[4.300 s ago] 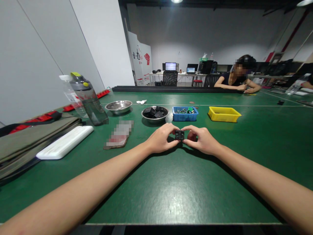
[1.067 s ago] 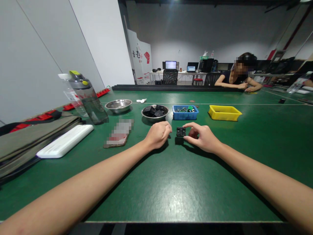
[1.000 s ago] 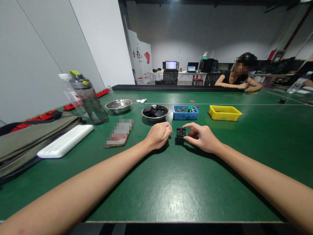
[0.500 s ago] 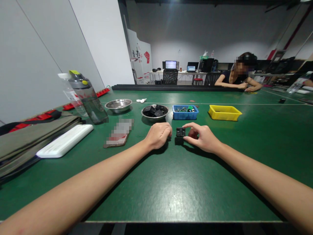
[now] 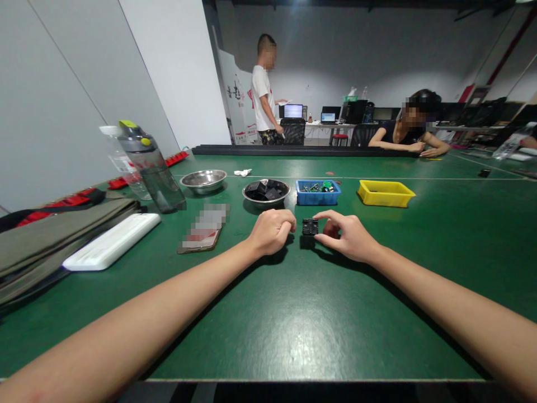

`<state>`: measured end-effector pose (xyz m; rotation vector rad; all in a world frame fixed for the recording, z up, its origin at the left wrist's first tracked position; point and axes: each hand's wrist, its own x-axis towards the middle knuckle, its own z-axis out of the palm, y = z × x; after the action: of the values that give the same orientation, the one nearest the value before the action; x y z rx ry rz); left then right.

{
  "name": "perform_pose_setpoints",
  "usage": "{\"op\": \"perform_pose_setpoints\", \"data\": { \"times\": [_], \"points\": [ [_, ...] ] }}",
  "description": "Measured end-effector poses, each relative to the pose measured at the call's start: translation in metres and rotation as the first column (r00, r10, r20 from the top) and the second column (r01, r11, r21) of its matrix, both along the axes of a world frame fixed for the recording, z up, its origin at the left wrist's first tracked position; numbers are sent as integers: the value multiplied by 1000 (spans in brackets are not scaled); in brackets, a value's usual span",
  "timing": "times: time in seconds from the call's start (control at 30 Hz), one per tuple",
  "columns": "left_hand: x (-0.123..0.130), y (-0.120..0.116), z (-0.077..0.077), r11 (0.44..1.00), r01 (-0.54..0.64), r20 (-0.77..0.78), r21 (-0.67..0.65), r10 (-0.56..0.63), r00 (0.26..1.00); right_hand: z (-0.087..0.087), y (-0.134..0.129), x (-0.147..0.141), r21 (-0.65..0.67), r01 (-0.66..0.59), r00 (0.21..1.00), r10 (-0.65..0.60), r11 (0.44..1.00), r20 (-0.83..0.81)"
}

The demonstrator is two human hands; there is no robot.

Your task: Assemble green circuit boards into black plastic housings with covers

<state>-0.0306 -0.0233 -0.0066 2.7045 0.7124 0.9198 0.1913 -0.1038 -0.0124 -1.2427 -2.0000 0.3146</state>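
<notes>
Broadly, a green desk spreads under the left hand and right hand. Well left of both are a bag, a bottle and a white bar. Past the right hand stands a yellow box; close past the left, a steel bowl; between them, a blue box. The left hand is curled closed, its palm hidden; the right pinches a black piece in the gap.

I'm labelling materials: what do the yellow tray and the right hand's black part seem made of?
Yellow tray: probably smooth plastic, from its even colour and thin rim. Black part: perhaps matte plastic, given its dark, low-shine face; too small for certainty.
</notes>
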Motion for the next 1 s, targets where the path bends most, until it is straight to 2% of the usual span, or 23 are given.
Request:
{"op": "perform_pose_setpoints", "data": {
  "times": [0.43,0.8,1.0],
  "points": [
    [-1,0,-1,998,29,39,-48,-27,999,-1,0,0,-9,0,1000,0,1000,-10],
    [0,0,0,1000,-1,-69,-2,1,998,0,0,0,-10,-8,1000,8,1000,-8],
    [-1,-2,-1,1000,-18,-21,25,18,1000,0,0,-1,0,-1,1000,1,1000,-6]
  ]
}}
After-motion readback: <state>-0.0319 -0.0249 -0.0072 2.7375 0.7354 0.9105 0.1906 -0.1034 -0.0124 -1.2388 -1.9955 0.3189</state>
